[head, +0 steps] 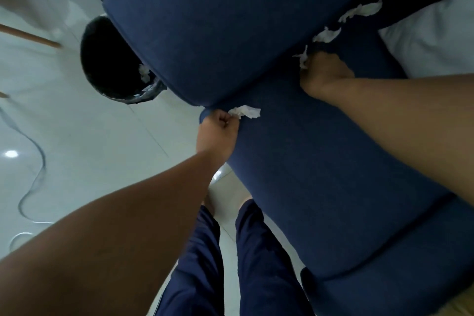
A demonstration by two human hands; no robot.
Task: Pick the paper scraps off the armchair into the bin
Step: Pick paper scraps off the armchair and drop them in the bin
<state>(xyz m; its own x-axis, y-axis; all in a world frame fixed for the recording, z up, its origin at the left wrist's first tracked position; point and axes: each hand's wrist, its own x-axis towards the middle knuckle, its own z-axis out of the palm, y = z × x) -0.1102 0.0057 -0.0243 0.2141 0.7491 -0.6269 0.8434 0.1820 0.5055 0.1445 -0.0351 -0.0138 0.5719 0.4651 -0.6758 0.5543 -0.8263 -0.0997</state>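
A dark blue armchair fills the right and top of the head view. My left hand is closed on a white paper scrap at the seat's left edge, where seat meets armrest. My right hand is closed on another white scrap in the crease farther back. Two more scraps lie along that crease, one nearer and one farther back. A black bin stands on the floor left of the armchair, half hidden under the armrest, with white paper in it.
White tiled floor lies to the left, with a grey cable winding across it. A wooden stick crosses the upper left. A white pillow or sheet lies at right. My legs in blue trousers stand below.
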